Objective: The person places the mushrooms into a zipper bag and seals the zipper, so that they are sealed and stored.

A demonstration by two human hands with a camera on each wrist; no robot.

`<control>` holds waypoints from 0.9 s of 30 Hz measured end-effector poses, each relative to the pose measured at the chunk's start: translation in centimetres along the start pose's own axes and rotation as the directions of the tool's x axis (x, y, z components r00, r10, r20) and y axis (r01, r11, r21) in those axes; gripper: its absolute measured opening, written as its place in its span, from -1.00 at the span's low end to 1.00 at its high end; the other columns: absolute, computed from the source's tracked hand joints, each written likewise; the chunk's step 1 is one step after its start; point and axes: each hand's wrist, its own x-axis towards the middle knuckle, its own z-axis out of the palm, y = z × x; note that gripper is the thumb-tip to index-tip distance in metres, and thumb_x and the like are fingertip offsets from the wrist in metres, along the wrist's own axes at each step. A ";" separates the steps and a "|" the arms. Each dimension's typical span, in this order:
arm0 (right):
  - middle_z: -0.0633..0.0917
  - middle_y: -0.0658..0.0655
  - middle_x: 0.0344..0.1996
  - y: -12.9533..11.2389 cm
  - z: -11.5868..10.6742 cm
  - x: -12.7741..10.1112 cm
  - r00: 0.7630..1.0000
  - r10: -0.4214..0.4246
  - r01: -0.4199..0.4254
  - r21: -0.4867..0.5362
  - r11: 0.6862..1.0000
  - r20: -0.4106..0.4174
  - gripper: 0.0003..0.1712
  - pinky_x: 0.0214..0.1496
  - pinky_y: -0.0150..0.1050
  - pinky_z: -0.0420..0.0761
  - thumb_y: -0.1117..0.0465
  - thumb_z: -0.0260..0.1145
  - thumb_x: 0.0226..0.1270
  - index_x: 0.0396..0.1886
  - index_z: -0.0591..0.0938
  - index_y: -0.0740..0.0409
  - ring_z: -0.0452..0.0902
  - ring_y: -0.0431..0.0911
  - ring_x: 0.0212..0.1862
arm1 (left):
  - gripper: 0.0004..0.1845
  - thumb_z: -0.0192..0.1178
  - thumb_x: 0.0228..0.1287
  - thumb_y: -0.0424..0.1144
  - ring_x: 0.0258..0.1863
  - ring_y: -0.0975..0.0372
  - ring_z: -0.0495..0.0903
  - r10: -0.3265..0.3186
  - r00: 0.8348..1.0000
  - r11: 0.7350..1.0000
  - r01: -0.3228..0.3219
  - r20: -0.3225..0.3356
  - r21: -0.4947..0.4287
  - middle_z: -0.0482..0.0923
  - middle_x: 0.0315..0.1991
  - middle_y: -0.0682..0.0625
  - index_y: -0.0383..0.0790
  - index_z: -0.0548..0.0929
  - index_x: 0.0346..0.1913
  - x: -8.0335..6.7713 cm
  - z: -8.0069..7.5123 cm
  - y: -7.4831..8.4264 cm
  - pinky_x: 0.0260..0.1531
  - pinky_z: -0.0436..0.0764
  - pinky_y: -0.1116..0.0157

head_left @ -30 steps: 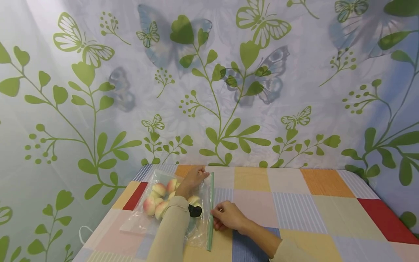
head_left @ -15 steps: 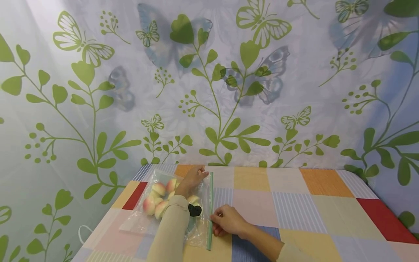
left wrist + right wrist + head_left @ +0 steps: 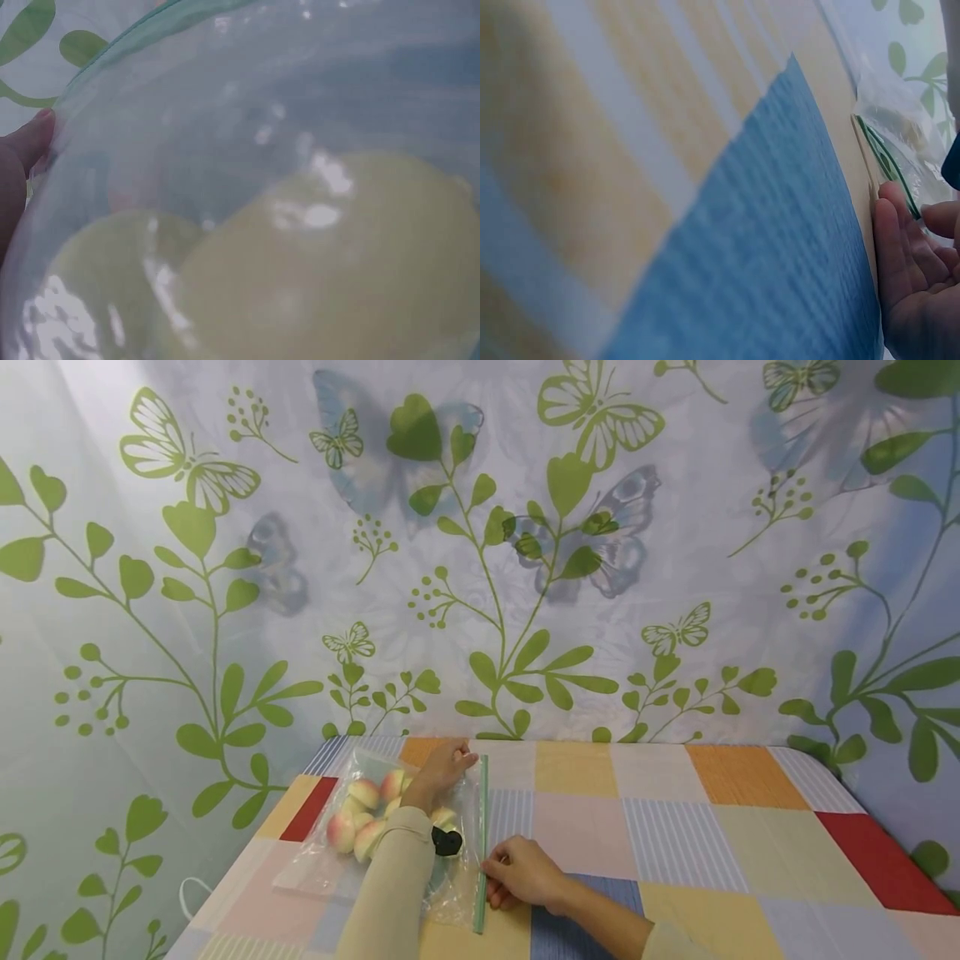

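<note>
A clear zip bag (image 3: 303,868) lies on the table with several peach-like fruits (image 3: 342,832), yellow and pink, inside it. Its green zip strip (image 3: 482,793) runs along the right side. My left hand (image 3: 444,766) reaches across the bag and grips its far end beside the strip. In the left wrist view, the thumb (image 3: 34,139) shows at the bag's edge, and pale fruit fills the lower part. Lower on the strip, my right hand (image 3: 525,872) pinches it between thumb and fingers. The right wrist view shows the strip's green lines (image 3: 889,161) parted, running down to the fingertips.
A patchwork cloth (image 3: 675,860) covers the table. Behind it hangs a curtain (image 3: 480,635) printed with leaves and butterflies. A white cord loop (image 3: 193,885) sticks out at the table's left edge. A black wrist device (image 3: 447,841) sits on my left wrist, above the bag.
My right hand has slid a little way along the zip strip towards me, still pinching it. The left hand and the bag have stayed in place.
</note>
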 end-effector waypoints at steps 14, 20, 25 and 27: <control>0.72 0.18 -0.60 -0.2 0.4 -0.9 1.000 0.009 -0.009 0.003 1.000 0.027 -0.77 -0.60 -0.37 0.65 0.30 0.27 0.52 -0.38 0.69 0.29 0.62 -0.18 -0.61 | -0.81 0.16 0.55 -0.21 -0.38 0.13 0.38 0.018 1.000 0.994 -0.020 0.024 0.104 0.43 -0.38 -0.01 -0.18 0.49 -0.28 0.5 0.0 0.6 -0.35 0.38 0.21; 0.72 0.20 -0.60 0.1 0.5 -1.2 0.999 -0.003 0.002 0.019 1.000 0.039 -0.75 -0.61 -0.38 0.64 0.31 0.27 0.51 -0.41 0.69 0.31 0.61 -0.18 -0.62 | -0.80 0.15 0.54 -0.20 -0.36 0.12 0.40 0.001 1.000 0.997 -0.002 0.014 0.077 0.44 -0.38 -0.02 -0.18 0.47 -0.30 0.8 0.2 0.4 -0.32 0.41 0.18; 0.71 0.19 -0.61 0.5 0.8 -1.5 0.999 -0.016 0.014 0.033 0.999 0.049 -0.74 -0.61 -0.39 0.63 0.34 0.28 0.50 -0.45 0.68 0.33 0.60 -0.18 -0.63 | -0.80 0.15 0.51 -0.23 -0.37 0.10 0.41 0.034 0.999 0.997 -0.031 -0.033 0.072 0.47 -0.40 -0.06 -0.21 0.47 -0.32 0.8 0.3 0.1 -0.30 0.45 0.16; 0.71 0.18 -0.62 0.6 0.9 -1.6 0.999 -0.018 0.016 0.033 0.999 0.049 -0.73 -0.62 -0.40 0.63 0.35 0.28 0.50 -0.46 0.68 0.33 0.60 -0.18 -0.63 | -0.80 0.16 0.51 -0.24 -0.36 0.10 0.42 0.036 0.998 0.997 -0.032 -0.054 0.069 0.51 -0.36 -0.07 -0.20 0.48 -0.32 0.9 0.4 0.0 -0.28 0.45 0.16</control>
